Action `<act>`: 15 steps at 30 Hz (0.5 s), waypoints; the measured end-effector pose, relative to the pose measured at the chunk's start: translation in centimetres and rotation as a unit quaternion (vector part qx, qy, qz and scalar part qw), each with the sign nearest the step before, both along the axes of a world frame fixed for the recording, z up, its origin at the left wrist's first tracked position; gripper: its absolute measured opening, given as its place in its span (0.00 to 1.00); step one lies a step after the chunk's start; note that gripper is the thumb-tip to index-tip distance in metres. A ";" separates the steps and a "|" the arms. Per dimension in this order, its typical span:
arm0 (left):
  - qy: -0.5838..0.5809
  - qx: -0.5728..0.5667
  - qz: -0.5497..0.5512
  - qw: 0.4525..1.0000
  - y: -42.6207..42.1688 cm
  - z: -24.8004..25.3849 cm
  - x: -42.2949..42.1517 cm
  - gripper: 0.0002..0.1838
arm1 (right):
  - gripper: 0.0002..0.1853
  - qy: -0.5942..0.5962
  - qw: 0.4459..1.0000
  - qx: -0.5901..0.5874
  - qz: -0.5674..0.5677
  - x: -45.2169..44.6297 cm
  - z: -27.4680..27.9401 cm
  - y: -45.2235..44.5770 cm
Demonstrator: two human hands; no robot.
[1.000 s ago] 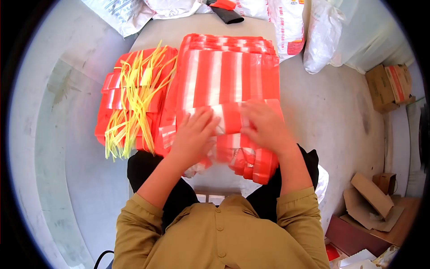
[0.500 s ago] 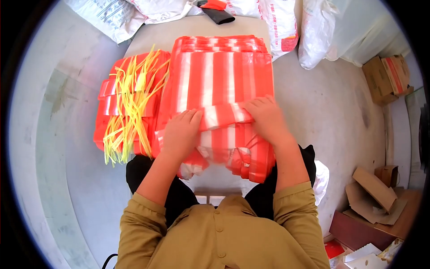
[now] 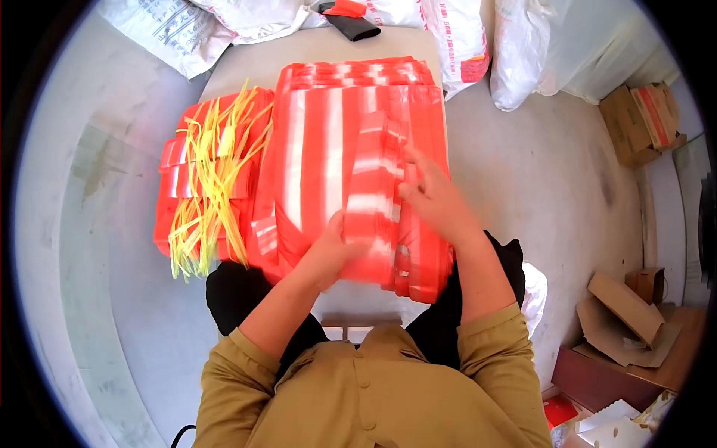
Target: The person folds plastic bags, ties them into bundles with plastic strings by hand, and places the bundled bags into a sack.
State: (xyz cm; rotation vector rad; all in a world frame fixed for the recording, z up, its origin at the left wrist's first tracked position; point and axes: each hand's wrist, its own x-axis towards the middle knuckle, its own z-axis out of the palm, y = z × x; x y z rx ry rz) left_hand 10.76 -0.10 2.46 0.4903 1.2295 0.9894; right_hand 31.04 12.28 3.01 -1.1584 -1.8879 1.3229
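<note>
A large stack of red-and-white striped plastic bags [image 3: 315,142] lies in front of me. Over it, tilted nearly upright along my line of sight, is a folded plastic bag [image 3: 371,201], somewhat blurred. My left hand [image 3: 334,254] grips its lower left edge, fingers partly hidden by the plastic. At the folded bag's right edge is my right hand [image 3: 442,200], with index finger and thumb apart; whether it touches the plastic is hard to tell. Left of the stack, yellow ribbon strips [image 3: 216,179] lie across folded red bags [image 3: 173,213].
The stacks rest on a beige surface [image 3: 254,56]. A black-and-red object [image 3: 355,26] lies at its far end, near white sacks [image 3: 457,45]. Cardboard boxes stand at the right, one upper [image 3: 635,123] and one opened [image 3: 620,328]. My knees are under the near edge.
The folded bag has turned from lying crosswise to pointing away from me. My left hand has moved right and nearer my body; my right hand has come off the strip's end, fingers now apart.
</note>
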 end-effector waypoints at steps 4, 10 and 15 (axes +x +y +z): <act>0.008 0.036 -0.009 0.999 -0.8 -0.9 -0.3 0.50 | 0.35 0.021 0.999 0.012 0.047 -0.5 -0.8 -0.8; 0.046 0.023 -0.018 0.999 -2.4 -0.8 0.0 0.50 | 0.39 -0.085 0.984 0.102 0.123 -2.2 -0.9 -1.8; 0.130 0.074 -0.011 0.989 -3.3 -3.6 0.2 0.49 | 0.41 -0.026 0.994 0.023 0.107 -4.6 -0.5 -4.3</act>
